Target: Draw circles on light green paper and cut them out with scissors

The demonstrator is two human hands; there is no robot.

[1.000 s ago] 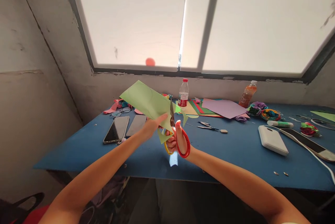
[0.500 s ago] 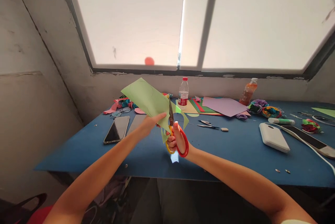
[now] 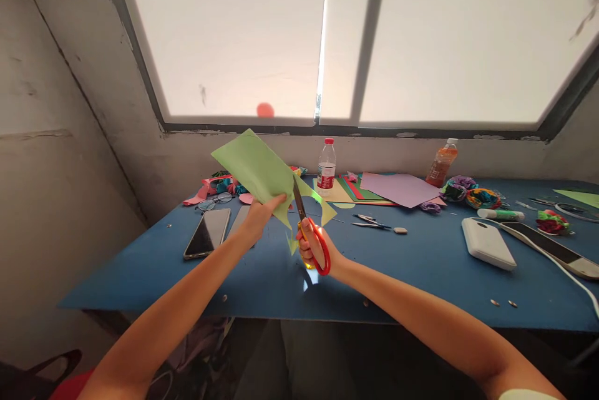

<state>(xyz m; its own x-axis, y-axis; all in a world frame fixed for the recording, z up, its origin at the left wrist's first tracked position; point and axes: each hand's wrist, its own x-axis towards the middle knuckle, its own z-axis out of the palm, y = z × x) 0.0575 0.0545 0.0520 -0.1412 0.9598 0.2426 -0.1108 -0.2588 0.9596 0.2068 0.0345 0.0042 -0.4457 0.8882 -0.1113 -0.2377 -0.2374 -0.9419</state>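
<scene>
Above the blue table, my left hand (image 3: 262,216) pinches a sheet of light green paper (image 3: 253,166) near its lower right corner. My right hand (image 3: 314,247) is wrapped round the handles of scissors (image 3: 300,199), one loop red and the other yellow. The blades point up and lie along the paper's right edge. A curved green offcut (image 3: 322,205) hangs to the right of the blades, and a smaller green scrap dangles below, beside my right fingers. How far the blades are apart is hard to see.
Behind my hands stands a water bottle (image 3: 326,169) beside coloured paper sheets (image 3: 397,188). A phone (image 3: 208,233) and glasses (image 3: 215,201) lie left. Compasses (image 3: 372,223), an eraser (image 3: 400,231), a white power bank (image 3: 488,244), a glue stick (image 3: 501,215) and a tea bottle (image 3: 442,164) are right.
The green sheet has shifted slightly up and left with my left hand. The scissors have tilted leftward, and the offcut hangs farther from the sheet.
</scene>
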